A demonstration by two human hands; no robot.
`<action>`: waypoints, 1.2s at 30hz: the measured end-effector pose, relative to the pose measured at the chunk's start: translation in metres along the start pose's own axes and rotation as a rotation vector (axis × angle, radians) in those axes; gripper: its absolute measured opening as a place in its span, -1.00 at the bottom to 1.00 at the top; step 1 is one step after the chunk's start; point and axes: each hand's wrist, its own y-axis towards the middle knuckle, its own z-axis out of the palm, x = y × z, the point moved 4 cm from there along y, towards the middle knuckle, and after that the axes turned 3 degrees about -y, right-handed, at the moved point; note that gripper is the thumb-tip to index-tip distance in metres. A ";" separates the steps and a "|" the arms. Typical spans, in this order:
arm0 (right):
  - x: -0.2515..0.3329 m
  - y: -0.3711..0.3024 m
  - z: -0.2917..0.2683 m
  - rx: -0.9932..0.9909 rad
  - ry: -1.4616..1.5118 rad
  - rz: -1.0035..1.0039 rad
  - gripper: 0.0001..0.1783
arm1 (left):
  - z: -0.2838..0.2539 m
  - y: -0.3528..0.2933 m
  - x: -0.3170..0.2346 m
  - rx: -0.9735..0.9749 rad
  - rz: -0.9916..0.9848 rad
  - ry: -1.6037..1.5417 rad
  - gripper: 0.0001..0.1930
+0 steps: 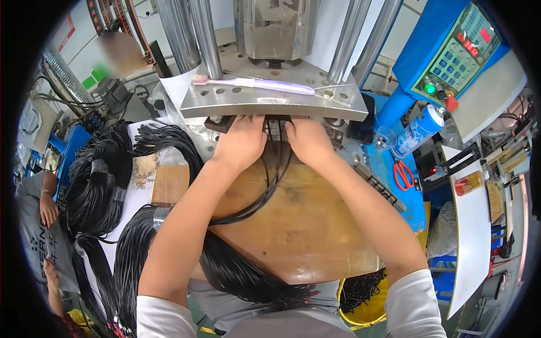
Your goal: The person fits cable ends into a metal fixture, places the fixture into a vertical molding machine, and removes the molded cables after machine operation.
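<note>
My left hand (246,142) and my right hand (309,141) reach side by side beneath the thick steel plate (276,104) of a press. Both look closed on the dark metal mould (278,123) there, thumbs facing each other; the plate hides most of the fingertips. Between the hands, a few black cables (277,174) come out of the mould and curve down and left across the brown worktop (304,231). They run toward a large bundle of black cables (236,265) lying below my left forearm.
A toothbrush (259,84) lies on the steel plate. More cable bundles (98,180) fill the left. At right are a spray can (418,132), red-handled scissors (403,175) and a blue control panel (459,48). A yellow bin (383,304) stands below. Another person's hand (49,209) shows far left.
</note>
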 end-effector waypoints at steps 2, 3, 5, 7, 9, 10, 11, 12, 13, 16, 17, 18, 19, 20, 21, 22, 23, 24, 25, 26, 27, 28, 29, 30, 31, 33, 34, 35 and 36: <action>-0.006 0.007 0.008 -0.033 0.028 -0.032 -0.71 | 0.006 0.003 0.005 0.143 -0.084 -0.012 -0.59; -0.003 0.009 0.008 -0.036 0.016 -0.038 -0.71 | 0.008 0.003 0.008 0.143 -0.087 -0.011 -0.59; 0.005 0.011 0.010 -0.039 0.000 -0.045 -0.71 | 0.012 0.008 0.013 0.093 -0.140 -0.161 -0.59; 0.018 0.013 0.012 -0.112 -0.114 -0.041 -0.73 | 0.012 0.015 0.016 0.106 -0.146 -0.132 -0.57; 0.021 0.017 0.006 0.002 -0.142 -0.017 -0.68 | 0.008 0.022 0.013 0.118 -0.145 -0.108 -0.55; 0.019 0.018 0.005 0.116 -0.171 0.018 -0.62 | 0.006 0.025 0.011 0.200 -0.185 -0.181 -0.52; 0.017 0.014 0.003 0.115 -0.176 0.014 -0.62 | 0.004 0.026 0.009 0.282 -0.225 -0.253 -0.50; 0.012 0.007 -0.006 0.010 -0.158 -0.018 -0.64 | 0.003 0.025 0.003 0.271 -0.219 -0.258 -0.50; 0.012 0.002 -0.014 -0.091 -0.132 -0.055 -0.66 | -0.001 0.017 -0.004 0.196 -0.115 -0.156 -0.48; 0.014 -0.009 -0.014 -0.061 -0.139 -0.202 -0.65 | -0.004 0.003 -0.014 0.132 0.017 -0.088 -0.45; 0.018 -0.011 -0.014 -0.114 -0.096 -0.332 -0.67 | -0.003 0.005 -0.014 0.125 0.018 -0.099 -0.46; 0.019 -0.011 -0.014 -0.108 -0.098 -0.327 -0.67 | -0.003 0.006 -0.014 0.121 0.019 -0.115 -0.47; 0.022 -0.009 -0.013 -0.045 -0.100 -0.320 -0.66 | -0.002 0.007 -0.013 0.126 0.018 -0.122 -0.47; 0.023 -0.007 -0.010 0.018 -0.102 -0.311 -0.65 | -0.002 0.008 -0.011 0.143 0.000 -0.137 -0.50; 0.019 -0.002 -0.009 0.022 -0.109 -0.306 -0.65 | 0.000 0.012 -0.011 0.156 -0.016 -0.154 -0.53; 0.016 0.003 -0.009 -0.029 -0.095 -0.352 -0.63 | 0.002 0.016 -0.010 0.156 -0.014 -0.163 -0.53; 0.015 0.007 -0.009 -0.082 -0.081 -0.399 -0.61 | 0.002 0.021 -0.009 0.150 -0.033 -0.222 -0.56; 0.015 0.012 -0.007 -0.083 -0.084 -0.397 -0.61 | 0.002 0.025 -0.006 0.144 -0.053 -0.275 -0.58; 0.015 0.015 -0.007 -0.120 -0.075 -0.405 -0.61 | 0.003 0.028 -0.006 0.142 -0.050 -0.276 -0.58; 0.015 0.018 -0.009 -0.158 -0.066 -0.412 -0.60 | 0.004 0.030 -0.006 0.164 -0.063 -0.291 -0.62; 0.014 0.019 -0.007 -0.159 -0.065 -0.414 -0.60 | 0.004 0.029 -0.005 0.189 -0.079 -0.303 -0.67; 0.011 0.022 -0.004 -0.091 -0.020 -0.361 -0.60 | 0.003 0.029 -0.005 0.187 -0.079 -0.301 -0.67; 0.008 0.022 0.000 -0.023 0.025 -0.308 -0.60 | 0.002 0.029 -0.005 0.196 -0.089 -0.291 -0.64; 0.008 0.020 -0.002 -0.030 0.021 -0.311 -0.60 | 0.002 0.032 -0.004 0.201 -0.094 -0.282 -0.60; 0.007 0.013 -0.002 -0.026 0.008 -0.310 -0.60 | 0.001 0.029 -0.005 0.196 -0.089 -0.280 -0.60; 0.009 0.007 -0.005 -0.025 -0.004 -0.310 -0.60 | -0.005 0.014 -0.013 0.052 0.038 -0.171 -0.50; 0.015 0.002 -0.008 0.035 -0.038 -0.295 -0.60 | -0.004 0.007 -0.014 0.101 0.005 -0.143 -0.46; 0.020 -0.001 -0.011 0.096 -0.073 -0.280 -0.59 | -0.003 0.006 -0.013 0.107 0.002 -0.144 -0.46; 0.020 -0.002 -0.012 0.153 -0.112 -0.261 -0.59 | -0.005 0.010 -0.015 0.153 0.000 -0.140 -0.46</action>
